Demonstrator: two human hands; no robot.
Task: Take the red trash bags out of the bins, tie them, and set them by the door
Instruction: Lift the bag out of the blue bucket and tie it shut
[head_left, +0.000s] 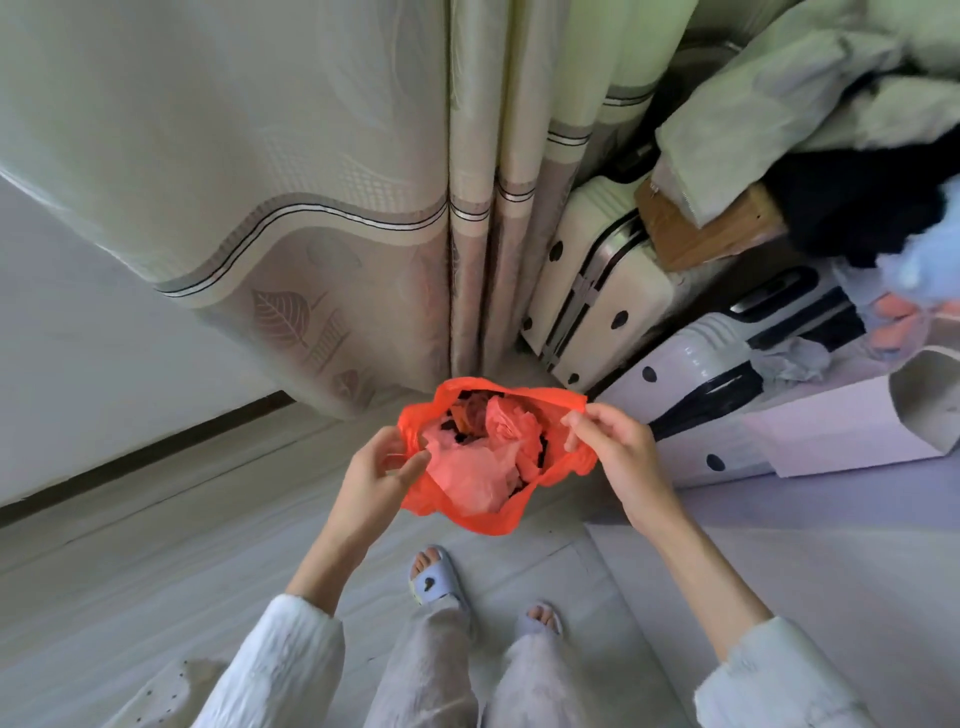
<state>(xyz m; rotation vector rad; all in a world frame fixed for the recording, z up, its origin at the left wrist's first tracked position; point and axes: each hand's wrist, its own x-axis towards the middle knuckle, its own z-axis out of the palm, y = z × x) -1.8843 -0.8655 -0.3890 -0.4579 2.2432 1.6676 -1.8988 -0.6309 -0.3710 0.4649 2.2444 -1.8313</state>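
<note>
Hands hold a red trash bag (483, 467) open at waist height above a pale floor (156, 582), its mouth spread wide and not yet tied; crumpled pink and dark rubbish shows inside. On the left side of the bag's rim the left hand (376, 470) has thumb and fingers curled round a gathered fold of plastic, while the right hand (610, 447) pinches the rim at the right, fingertips closed on the thin edge. White sleeves (280, 670) run back toward the near edge, and two feet in pale slippers (434, 577) stand directly beneath the bag. Beyond it, at the far side, a long curtain (311, 208) with a leaf-patterned border hangs almost to the floor. To the far right, a cream suitcase (597, 291) and a white suitcase (727, 379) stand close together, the nearer one just beside the bag's right edge, with a cardboard box (711, 228) and heaped clothing on top. Open floor stretches left of the bag toward a dark strip at the foot of the left wall (78, 338)
</note>
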